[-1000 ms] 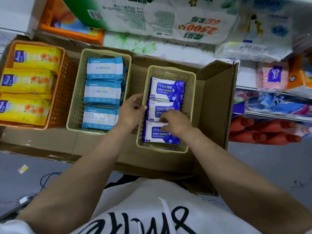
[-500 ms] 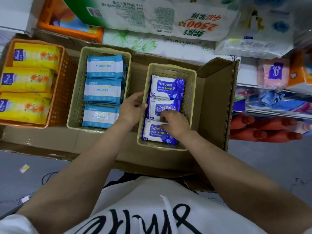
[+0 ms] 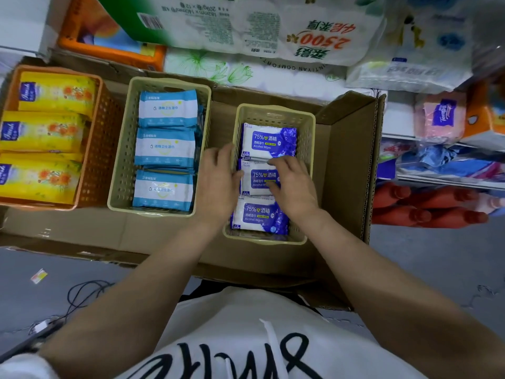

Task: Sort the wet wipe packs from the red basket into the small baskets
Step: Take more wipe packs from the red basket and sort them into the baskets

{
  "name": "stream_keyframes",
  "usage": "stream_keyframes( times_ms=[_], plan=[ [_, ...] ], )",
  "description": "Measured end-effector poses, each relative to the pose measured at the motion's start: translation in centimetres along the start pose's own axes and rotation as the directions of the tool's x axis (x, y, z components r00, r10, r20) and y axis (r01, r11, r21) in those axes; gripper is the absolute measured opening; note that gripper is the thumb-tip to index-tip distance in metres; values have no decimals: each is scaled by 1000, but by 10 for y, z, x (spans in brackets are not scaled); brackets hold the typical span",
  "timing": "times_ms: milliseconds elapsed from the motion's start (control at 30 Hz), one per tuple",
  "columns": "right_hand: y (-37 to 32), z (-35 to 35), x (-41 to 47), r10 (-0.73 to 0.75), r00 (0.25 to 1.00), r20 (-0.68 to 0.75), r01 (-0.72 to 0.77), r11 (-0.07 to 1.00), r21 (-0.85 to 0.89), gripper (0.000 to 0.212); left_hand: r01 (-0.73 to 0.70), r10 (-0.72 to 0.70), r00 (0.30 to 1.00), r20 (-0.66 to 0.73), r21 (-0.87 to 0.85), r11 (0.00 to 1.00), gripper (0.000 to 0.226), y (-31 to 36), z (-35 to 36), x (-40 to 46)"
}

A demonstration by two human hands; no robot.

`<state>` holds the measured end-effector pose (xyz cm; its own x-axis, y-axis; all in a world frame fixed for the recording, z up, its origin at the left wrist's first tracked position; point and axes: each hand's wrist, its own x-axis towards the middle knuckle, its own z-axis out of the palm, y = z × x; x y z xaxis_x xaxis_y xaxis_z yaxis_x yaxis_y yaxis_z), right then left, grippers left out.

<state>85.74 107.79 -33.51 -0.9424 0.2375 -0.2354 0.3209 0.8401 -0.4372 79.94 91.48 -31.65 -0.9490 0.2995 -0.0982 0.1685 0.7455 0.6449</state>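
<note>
Three purple-and-white alcohol wipe packs lie in a row in the right beige basket (image 3: 273,109): a far pack (image 3: 269,142), a middle pack (image 3: 258,179) and a near pack (image 3: 257,217). My right hand (image 3: 296,186) is over the middle pack, its fingers curled on the pack's far edge and its thumb on top. My left hand (image 3: 218,179) rests against the basket's left wall, thumb touching the middle pack. The middle beige basket (image 3: 120,149) holds blue-and-white packs (image 3: 166,147). No red basket is in view.
An orange basket (image 3: 101,149) with yellow packs (image 3: 43,131) stands at the left. All baskets sit in an open cardboard box (image 3: 347,165). Tissue and paper-roll bundles (image 3: 273,31) are stacked behind. Shelves with goods (image 3: 437,165) stand at the right. Cables (image 3: 84,294) lie on the floor.
My right hand has moved from the near purple pack up to the middle one. My left hand has stayed at the basket's left wall.
</note>
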Motion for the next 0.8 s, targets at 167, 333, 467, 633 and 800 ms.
stream_keyframes(
  times_ms=[167, 333, 467, 633, 800],
  plan=[
    [0, -5, 11, 31, 966, 257, 15, 985, -175, 50, -310, 169, 866, 470, 240, 920, 64, 15, 22, -3],
    [2, -2, 8, 53, 957, 285, 9, 977, -211, 41, -373, 17, 766, 643, 422, 826, 63, 18, 32, 0],
    [4, -5, 9, 56, 941, 335, 22, 974, -224, 43, -389, 23, 754, 656, 419, 821, 64, 18, 32, 1],
    [6, -13, 19, 57, 953, 298, -29, 995, -95, 49, -318, 23, 793, 609, 381, 868, 62, 22, 30, 6],
    [5, -20, 55, 126, 965, 228, -108, 990, -90, 62, -351, 4, 818, 575, 493, 796, 83, 29, 32, 44]
  ],
)
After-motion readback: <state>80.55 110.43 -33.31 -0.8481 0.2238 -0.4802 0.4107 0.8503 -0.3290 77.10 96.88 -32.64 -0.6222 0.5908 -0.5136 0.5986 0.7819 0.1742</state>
